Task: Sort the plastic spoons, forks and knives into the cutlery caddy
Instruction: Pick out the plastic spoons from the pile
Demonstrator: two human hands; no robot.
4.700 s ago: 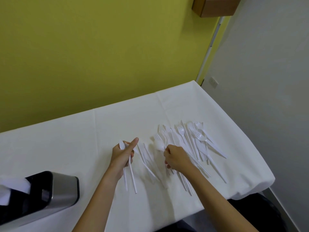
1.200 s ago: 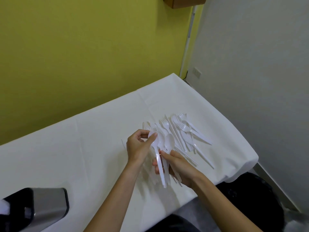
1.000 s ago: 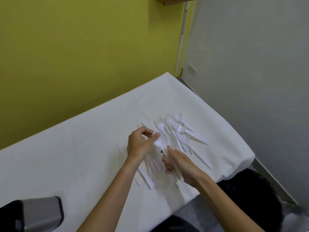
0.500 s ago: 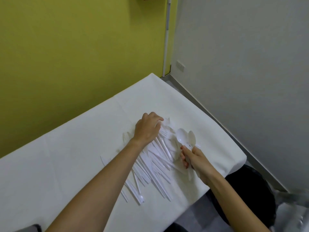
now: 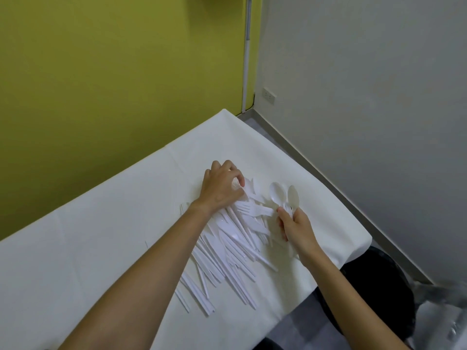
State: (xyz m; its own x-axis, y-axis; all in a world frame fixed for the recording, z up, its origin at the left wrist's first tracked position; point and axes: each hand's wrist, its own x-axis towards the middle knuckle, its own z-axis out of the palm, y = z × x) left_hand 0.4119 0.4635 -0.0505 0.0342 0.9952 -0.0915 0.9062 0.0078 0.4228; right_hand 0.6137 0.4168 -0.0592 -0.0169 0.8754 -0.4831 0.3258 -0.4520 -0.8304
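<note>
Two walls meet in the corner ahead of me, a yellow-green wall (image 5: 113, 72) on the left and a grey wall (image 5: 366, 97) on the right, with a thin white pipe (image 5: 246, 59) running down the join. Below them the table (image 5: 101, 248) stretches away under a white cloth, its far corner close to that join. Off the table's near right edge I see a black seat (image 5: 379, 286). On the right half of the cloth lies the pile of cutlery (image 5: 227, 251): white plastic pieces fanned out with their long thin handles pointing toward me, overlapping so thickly that I can only pick out some of them. My left hand (image 5: 222, 188) sits palm down on the far end of the pile with its fingers bent onto the pieces; I cannot tell whether it is pinching one. My right hand (image 5: 295, 228) is just right of the pile, fingers curled round the handles of two spoons (image 5: 278, 192), their glossy oval bowls side by side, raised and pointing away from me. Between my hands a fork (image 5: 250, 210) lies on top of the heap, tines toward the left. Low on the grey wall is a small outlet (image 5: 268, 96).
</note>
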